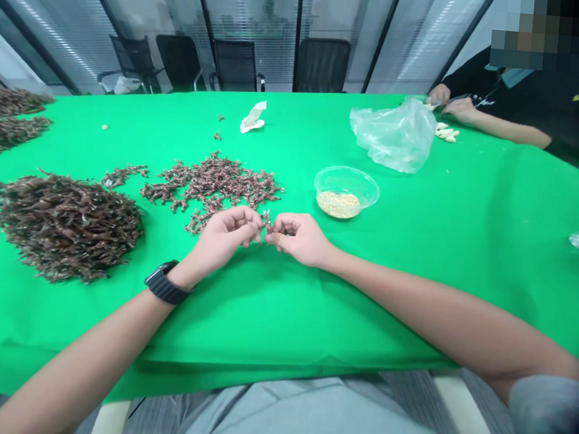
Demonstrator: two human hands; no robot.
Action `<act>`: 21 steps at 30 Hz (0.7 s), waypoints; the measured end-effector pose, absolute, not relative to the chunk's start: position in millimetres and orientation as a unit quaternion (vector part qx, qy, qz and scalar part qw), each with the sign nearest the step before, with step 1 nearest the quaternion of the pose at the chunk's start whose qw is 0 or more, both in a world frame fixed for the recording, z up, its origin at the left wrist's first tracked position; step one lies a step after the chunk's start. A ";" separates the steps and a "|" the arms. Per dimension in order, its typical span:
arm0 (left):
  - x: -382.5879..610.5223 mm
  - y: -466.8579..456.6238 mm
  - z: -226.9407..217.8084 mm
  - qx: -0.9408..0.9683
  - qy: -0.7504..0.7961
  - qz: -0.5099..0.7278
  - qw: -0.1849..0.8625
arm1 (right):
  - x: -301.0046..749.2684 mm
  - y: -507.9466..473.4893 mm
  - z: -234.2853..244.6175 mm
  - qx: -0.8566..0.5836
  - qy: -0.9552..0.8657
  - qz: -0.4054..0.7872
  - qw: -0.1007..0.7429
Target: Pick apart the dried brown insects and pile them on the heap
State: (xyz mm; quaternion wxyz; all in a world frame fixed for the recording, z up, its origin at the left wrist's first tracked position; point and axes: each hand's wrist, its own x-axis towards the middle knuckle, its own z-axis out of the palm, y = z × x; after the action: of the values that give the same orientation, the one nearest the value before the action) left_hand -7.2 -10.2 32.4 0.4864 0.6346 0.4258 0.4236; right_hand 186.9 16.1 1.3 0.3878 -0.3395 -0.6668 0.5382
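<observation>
"What are the hands doing?"

"The left hand [222, 237] and right hand [298, 238] meet mid-worktop [311, 326], fingers curled nearly shut, pinching a small brown sprig [267, 223] from both sides. Its exact kind is too small to tell."

"What's around them?"

"A loose scatter [212, 183] lies just beyond, a dense heap [63, 226] toward the left edge, and a bowl of grain [346, 181] to the right. Near the far edge, a co-worker's hands [458, 110] work beside a plastic bag [393, 135]."
</observation>
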 end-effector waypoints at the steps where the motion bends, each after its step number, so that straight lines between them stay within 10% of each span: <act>1: -7.2 -10.8 32.0 0.647 0.428 0.426 0.466 | 186.7 15.7 2.3 -0.342 -0.664 0.542 0.385; 8: -7.5 -17.1 29.6 0.765 0.451 0.405 0.220 | 185.1 8.5 8.2 -0.363 -0.643 0.575 0.351; 21: -7.3 -18.0 30.2 0.796 0.445 0.389 0.129 | 183.4 -3.7 18.0 -0.402 -0.584 0.632 0.313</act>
State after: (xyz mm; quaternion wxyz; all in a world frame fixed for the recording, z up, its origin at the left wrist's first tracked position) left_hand -7.3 -18.0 30.2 0.1293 0.7961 0.4450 0.3892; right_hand 183.4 -3.7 18.0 0.3127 -0.4023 -0.5841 0.6318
